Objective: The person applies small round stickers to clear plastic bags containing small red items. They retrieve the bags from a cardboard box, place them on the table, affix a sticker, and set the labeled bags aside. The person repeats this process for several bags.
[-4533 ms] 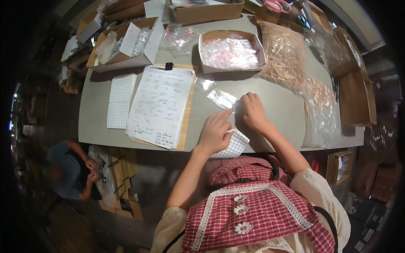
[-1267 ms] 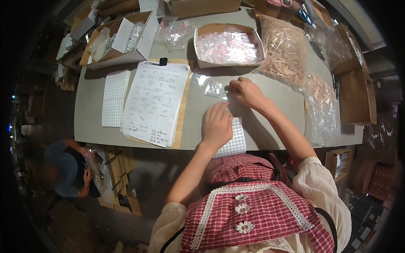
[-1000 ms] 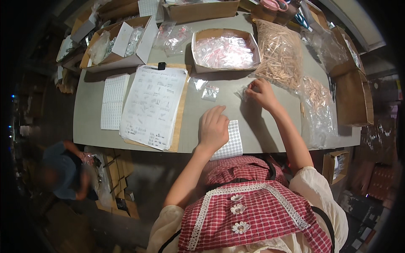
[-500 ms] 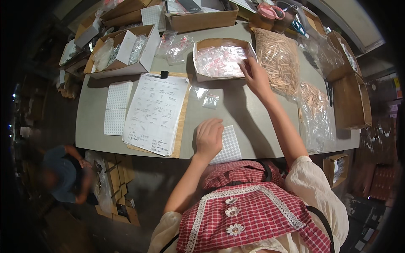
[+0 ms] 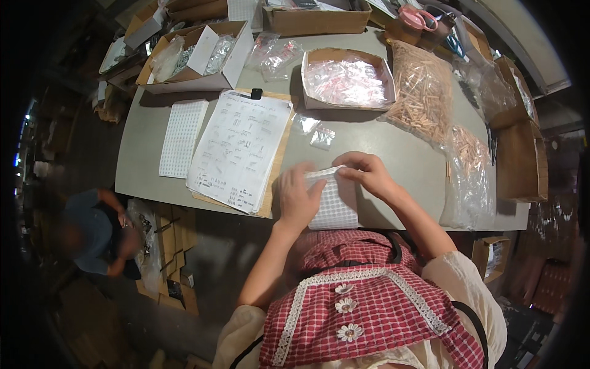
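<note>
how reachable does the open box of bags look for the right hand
Probably yes: nothing seems to stand between the right hand and the open box, though it's at the dotted sheet.

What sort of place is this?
Probably a small workshop or parts-packing area. The table bears an open cardboard box of small clear bags, a big bag of wooden-looking pegs and a clipboard of paper sheets.

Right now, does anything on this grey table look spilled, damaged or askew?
No spill or damage stands out. The white printed paper sheets sit off-centre on the tan wooden clipboard, leaving its right edge bare, so they look askew.
</note>
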`<state>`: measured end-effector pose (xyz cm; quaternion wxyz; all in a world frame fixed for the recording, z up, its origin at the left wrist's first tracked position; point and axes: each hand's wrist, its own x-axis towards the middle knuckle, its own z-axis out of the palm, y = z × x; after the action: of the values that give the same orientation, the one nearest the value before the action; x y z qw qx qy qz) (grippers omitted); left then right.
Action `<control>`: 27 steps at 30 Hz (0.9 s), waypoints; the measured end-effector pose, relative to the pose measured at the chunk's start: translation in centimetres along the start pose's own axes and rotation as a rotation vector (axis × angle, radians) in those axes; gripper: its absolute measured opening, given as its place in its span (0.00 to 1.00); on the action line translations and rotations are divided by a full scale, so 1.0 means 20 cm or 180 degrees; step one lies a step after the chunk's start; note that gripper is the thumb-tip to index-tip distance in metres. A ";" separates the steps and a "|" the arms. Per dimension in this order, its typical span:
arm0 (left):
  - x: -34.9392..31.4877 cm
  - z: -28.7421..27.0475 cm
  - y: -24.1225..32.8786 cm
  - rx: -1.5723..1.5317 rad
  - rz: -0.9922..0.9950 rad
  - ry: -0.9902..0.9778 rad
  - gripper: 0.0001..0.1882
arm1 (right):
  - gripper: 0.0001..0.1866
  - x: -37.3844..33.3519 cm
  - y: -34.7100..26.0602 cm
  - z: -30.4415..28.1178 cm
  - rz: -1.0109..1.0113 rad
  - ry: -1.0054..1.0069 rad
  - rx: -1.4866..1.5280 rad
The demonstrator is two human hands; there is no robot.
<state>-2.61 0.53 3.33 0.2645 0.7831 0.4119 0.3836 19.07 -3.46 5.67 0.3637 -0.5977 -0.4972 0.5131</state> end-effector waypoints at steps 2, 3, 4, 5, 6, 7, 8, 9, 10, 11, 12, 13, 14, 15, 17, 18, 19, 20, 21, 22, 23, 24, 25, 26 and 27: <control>-0.02 -0.02 -0.02 -0.0432 -0.0809 -0.0099 0.17 | 0.12 -0.05 0.02 -0.01 0.0079 0.0144 0.0727; -0.02 -0.05 -0.03 -0.1409 -0.1354 -0.0453 0.16 | 0.12 -0.07 0.03 -0.01 0.0119 0.0221 0.1090; 0.00 -0.09 -0.03 -0.2393 -0.1898 -0.0812 0.16 | 0.12 -0.09 0.03 0.00 0.0075 0.0283 0.1220; 0.01 -0.11 -0.02 -0.3380 -0.2437 -0.1173 0.16 | 0.12 -0.10 0.04 0.01 0.0088 0.0318 0.1172; 0.02 -0.11 0.01 -0.3484 -0.2554 -0.1164 0.15 | 0.12 -0.11 0.05 0.02 0.0102 0.0355 0.1124; 0.01 -0.10 0.01 -0.3508 -0.2524 -0.1136 0.14 | 0.12 -0.12 0.05 0.03 0.0110 0.0389 0.1082; 0.01 -0.09 0.01 -0.3532 -0.2493 -0.1110 0.13 | 0.11 -0.12 0.04 0.04 -0.0477 0.0568 0.0219; 0.00 -0.07 0.00 -0.3556 -0.2462 -0.1086 0.13 | 0.11 -0.11 0.02 0.05 -0.1052 0.0741 -0.0652; -0.01 -0.05 -0.01 -0.3469 -0.2420 -0.1076 0.12 | 0.10 -0.10 -0.01 0.07 -0.1609 0.0915 -0.1539; -0.02 -0.03 -0.02 -0.3383 -0.2378 -0.1065 0.12 | 0.10 -0.09 -0.03 0.09 -0.1688 0.0904 -0.1573; -0.03 -0.01 -0.03 -0.3297 -0.2336 -0.1053 0.12 | 0.10 -0.08 -0.06 0.12 -0.1766 0.0891 -0.1606; -0.03 0.01 -0.03 -0.3224 -0.2264 -0.1046 0.12 | 0.10 -0.06 -0.08 0.13 -0.1849 0.0880 -0.1648; -0.04 0.02 -0.03 -0.3152 -0.2193 -0.1035 0.12 | 0.08 -0.05 -0.09 0.13 -0.1978 0.0652 -0.1723; -0.05 0.02 -0.03 -0.3080 -0.2123 -0.1019 0.12 | 0.08 -0.05 -0.09 0.13 -0.1954 0.0662 -0.1752; -0.05 0.03 -0.04 -0.3080 -0.1984 -0.1035 0.12 | 0.08 -0.05 -0.07 0.14 -0.1914 0.0663 -0.1809; -0.05 0.03 -0.04 -0.3078 -0.1918 -0.1037 0.12 | 0.08 -0.04 -0.06 0.15 -0.1944 0.0687 -0.1741; -0.06 0.03 -0.07 -0.2761 -0.1819 -0.1118 0.12 | 0.07 -0.04 -0.05 0.15 -0.1968 0.0698 -0.1671; -0.08 0.04 -0.12 -0.2443 -0.1719 -0.1194 0.12 | 0.07 -0.03 -0.03 0.15 -0.1993 0.0707 -0.1600; -0.09 0.05 -0.15 -0.2125 -0.1619 -0.1266 0.13 | 0.07 -0.03 -0.02 0.14 -0.1760 0.0590 -0.1495; -0.08 0.04 -0.14 -0.2110 -0.1616 -0.1235 0.13 | 0.07 -0.03 0.00 0.13 -0.1531 0.0476 -0.1397; -0.08 0.04 -0.12 -0.2094 -0.1613 -0.1201 0.13 | 0.08 -0.02 0.01 0.13 -0.1302 0.0361 -0.1300; -0.07 0.03 -0.11 -0.2078 -0.1610 -0.1167 0.13 | 0.08 -0.01 0.01 0.13 -0.1329 0.0345 -0.1354; -0.07 0.03 -0.10 -0.2126 -0.1633 -0.1130 0.13 | 0.09 0.00 0.01 0.13 -0.1363 0.0331 -0.1410; -0.07 0.02 -0.09 -0.2174 -0.1657 -0.1092 0.13 | 0.09 0.01 0.02 0.13 -0.1396 0.0316 -0.1465; -0.06 0.02 -0.09 -0.2222 -0.1681 -0.1053 0.13 | 0.09 0.02 0.02 0.14 -0.1225 0.0303 -0.1224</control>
<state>-3.58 0.37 1.38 0.6628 0.5663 0.3958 0.2888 16.41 -3.31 4.68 0.3573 -0.5737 -0.6722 0.3021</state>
